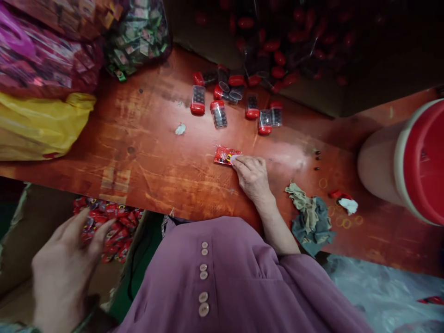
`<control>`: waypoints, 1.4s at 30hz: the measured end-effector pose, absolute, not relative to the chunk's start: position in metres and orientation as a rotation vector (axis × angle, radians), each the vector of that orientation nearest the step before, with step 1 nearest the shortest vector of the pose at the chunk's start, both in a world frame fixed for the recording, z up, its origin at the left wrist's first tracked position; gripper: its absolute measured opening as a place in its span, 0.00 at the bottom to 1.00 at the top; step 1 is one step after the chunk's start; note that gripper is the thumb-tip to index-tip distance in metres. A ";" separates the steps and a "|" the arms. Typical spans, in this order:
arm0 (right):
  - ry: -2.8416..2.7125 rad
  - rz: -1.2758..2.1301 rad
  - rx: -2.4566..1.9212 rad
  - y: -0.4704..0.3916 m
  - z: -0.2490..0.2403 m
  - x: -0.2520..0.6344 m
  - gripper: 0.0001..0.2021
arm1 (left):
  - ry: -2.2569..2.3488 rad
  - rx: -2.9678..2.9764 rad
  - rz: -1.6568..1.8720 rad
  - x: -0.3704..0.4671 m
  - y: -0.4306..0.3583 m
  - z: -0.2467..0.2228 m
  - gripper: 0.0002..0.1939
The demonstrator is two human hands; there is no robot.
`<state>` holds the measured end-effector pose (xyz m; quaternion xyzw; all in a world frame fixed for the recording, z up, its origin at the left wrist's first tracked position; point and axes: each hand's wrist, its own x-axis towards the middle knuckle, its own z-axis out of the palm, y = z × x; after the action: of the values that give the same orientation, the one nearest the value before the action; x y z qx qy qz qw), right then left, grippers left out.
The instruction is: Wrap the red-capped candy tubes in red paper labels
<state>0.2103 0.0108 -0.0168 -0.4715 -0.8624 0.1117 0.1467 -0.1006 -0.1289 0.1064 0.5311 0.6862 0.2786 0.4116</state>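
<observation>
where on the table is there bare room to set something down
The widest bare patch of tabletop lies between the yellow bag and the red packet at the right hand. A smaller one separates that hand from the black beads. Crowded: red-capped containers beyond, cloths and rubber bands at right.

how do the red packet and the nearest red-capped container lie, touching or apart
Apart: the head view shows a strip of tabletop between the red packet and the nearest red-capped container.
</observation>
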 end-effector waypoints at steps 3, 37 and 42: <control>-2.485 0.332 -1.314 0.011 -0.021 0.207 0.15 | 1.632 1.632 0.688 -0.056 -0.090 0.083 0.28; -2.025 0.679 -1.567 0.131 -0.012 0.125 0.21 | 1.443 2.304 0.609 -0.011 -0.006 0.002 0.11; -1.535 1.258 -1.322 0.113 -0.018 0.147 0.22 | 1.490 2.343 0.655 -0.010 0.000 -0.002 0.11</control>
<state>0.1469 0.1129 -0.0176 -0.5151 -0.5983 0.4901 0.3695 -0.0105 -0.0004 -0.0024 0.8126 0.5170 0.2272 0.1440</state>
